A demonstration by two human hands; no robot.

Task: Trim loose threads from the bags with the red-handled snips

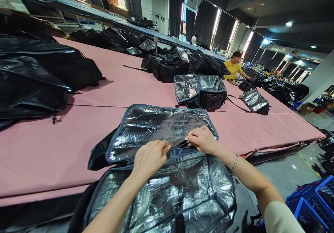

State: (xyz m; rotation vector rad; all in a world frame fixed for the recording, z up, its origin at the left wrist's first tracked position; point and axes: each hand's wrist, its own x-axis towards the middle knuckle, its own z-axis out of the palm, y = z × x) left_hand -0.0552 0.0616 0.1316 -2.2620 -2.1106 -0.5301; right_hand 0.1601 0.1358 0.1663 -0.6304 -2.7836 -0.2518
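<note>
In front of me an insulated bag (182, 187) lies unzipped at the table's near edge, its silver foil lining facing up. Its foil-lined lid (146, 123) is folded back onto the pink tabletop. My left hand (151, 156) pinches the dark fabric edge along the hinge between lid and body. A short way to the right, my right hand (202, 139) is closed on the same seam, with a dark strip of fabric showing at its fingertips. Exactly what lies between the fingers is partly hidden.
The pink table (109, 121) carries another opened foil-lined bag (212, 99) and a small bag (255, 101) beyond. Black bags (28, 83) are heaped at left. A person in yellow (233, 69) stands across the table. Blue crates (310, 205) sit on the floor at right.
</note>
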